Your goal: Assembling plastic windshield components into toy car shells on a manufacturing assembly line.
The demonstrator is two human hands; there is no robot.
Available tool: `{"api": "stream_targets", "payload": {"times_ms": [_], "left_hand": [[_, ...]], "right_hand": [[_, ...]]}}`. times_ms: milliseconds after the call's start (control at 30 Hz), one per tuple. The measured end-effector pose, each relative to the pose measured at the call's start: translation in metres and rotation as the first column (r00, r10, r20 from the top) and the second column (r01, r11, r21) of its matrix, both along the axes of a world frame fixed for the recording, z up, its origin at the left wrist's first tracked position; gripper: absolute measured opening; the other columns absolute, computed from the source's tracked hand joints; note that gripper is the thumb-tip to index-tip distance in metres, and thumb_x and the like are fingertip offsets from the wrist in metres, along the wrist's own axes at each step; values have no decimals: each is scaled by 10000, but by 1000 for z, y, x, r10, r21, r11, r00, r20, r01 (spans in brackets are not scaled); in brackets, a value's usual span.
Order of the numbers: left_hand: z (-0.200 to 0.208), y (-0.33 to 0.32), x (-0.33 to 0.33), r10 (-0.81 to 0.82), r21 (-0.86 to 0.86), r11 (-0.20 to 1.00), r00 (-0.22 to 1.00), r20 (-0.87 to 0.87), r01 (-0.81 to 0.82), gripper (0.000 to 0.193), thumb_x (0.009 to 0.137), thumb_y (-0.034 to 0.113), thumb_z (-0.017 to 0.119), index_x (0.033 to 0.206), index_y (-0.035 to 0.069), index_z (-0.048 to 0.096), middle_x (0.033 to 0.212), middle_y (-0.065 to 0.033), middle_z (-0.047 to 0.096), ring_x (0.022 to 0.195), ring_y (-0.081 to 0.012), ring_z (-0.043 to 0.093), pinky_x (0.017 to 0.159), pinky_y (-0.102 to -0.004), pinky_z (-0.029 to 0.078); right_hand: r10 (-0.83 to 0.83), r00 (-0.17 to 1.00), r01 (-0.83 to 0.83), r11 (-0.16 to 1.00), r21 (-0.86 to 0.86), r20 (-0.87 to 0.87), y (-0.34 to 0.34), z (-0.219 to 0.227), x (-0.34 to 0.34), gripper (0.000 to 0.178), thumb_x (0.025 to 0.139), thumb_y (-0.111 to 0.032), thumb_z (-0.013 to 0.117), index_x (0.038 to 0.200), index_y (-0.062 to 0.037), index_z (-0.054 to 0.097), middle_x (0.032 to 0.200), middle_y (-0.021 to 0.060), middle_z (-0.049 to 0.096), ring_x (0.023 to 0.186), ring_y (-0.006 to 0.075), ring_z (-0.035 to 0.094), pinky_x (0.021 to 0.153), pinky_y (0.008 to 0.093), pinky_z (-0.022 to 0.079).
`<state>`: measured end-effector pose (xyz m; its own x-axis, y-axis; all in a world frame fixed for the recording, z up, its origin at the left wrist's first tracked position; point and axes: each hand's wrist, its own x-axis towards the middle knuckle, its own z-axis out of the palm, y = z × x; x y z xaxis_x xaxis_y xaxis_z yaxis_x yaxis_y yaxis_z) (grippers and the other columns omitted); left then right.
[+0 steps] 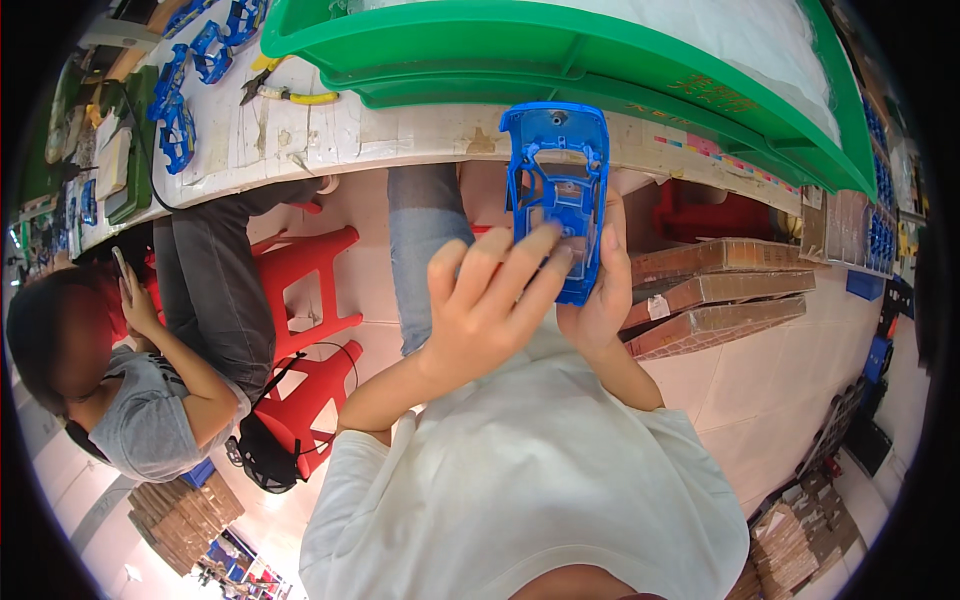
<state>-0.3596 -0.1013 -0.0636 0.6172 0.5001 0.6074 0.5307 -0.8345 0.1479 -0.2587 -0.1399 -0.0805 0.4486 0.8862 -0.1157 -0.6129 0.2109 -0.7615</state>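
A blue plastic toy car body shell (pixel 560 128) is held upright before me, its hollow inside with cut-out openings toward me. My right hand (pixel 606 285) grips its lower right side, with the fingers behind it and the thumb along the edge. Over the shell's lower part reaches my left hand (pixel 490 290), its fingers bent and the tips smeared by motion. Thumb and forefinger come close together there, near a clear, shiny patch inside the shell. What they pinch, if anything, is hidden.
A large green tray (pixel 440 80) with whitish plastic sheeting stands on the worktable (pixel 400 135). Yellow-handled pliers (pixel 290 95) and several blue shells (pixel 178 135) lie leftward. A seated person (pixel 165 400) holds a phone, near red stools (pixel 315 270). Flat cardboard boxes (pixel 725 290) lie below right.
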Motion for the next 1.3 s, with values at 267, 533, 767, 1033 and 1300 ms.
{"api": "stream_targets", "payload": {"times_ms": [267,533,767,1033,1300], "left_hand": [[10,6,-1,-35,-115,993,980,-196,13,413,662,343,646,992,102,585,1108,0,547,903,-185,455,768,-321,320],[1,10,1,-46,-5,999,983,-175,46,352,710,161,534,1045,55,553,1153,-54,499,909,-188,431,724,-300,346],[7,-4,3,78,-92,990,960,-269,-106,366,779,199,513,1131,106,543,1218,-14,467,927,-193,406,772,-318,313],[7,-5,-2,23,-118,992,976,-215,-50,422,802,355,471,1119,91,557,1240,-19,459,863,-185,392,744,-304,293],[10,-1,-5,14,-203,978,985,-173,-49,501,764,389,494,1159,82,521,1244,-34,449,868,-211,417,744,-322,291]], "right_hand": [[42,997,-42,999,-6,71,-5,-4,3,497,873,-319,298,1266,-20,243,1196,143,431,1094,222,440,924,329,343],[35,992,-36,999,2,118,-4,-4,2,496,863,-313,299,1261,-21,256,1193,132,432,1100,208,432,926,317,333],[67,993,-67,998,-3,93,-6,-7,1,396,869,-316,309,1149,-36,318,1162,141,445,1051,185,458,884,300,359],[66,979,-74,997,33,193,-5,-7,6,351,867,-307,327,1075,-24,324,1067,136,467,977,181,482,831,292,391],[11,965,-9,1000,-9,264,-5,1,-1,347,865,-330,334,1043,-32,333,1041,128,463,954,169,493,805,286,408]]}}
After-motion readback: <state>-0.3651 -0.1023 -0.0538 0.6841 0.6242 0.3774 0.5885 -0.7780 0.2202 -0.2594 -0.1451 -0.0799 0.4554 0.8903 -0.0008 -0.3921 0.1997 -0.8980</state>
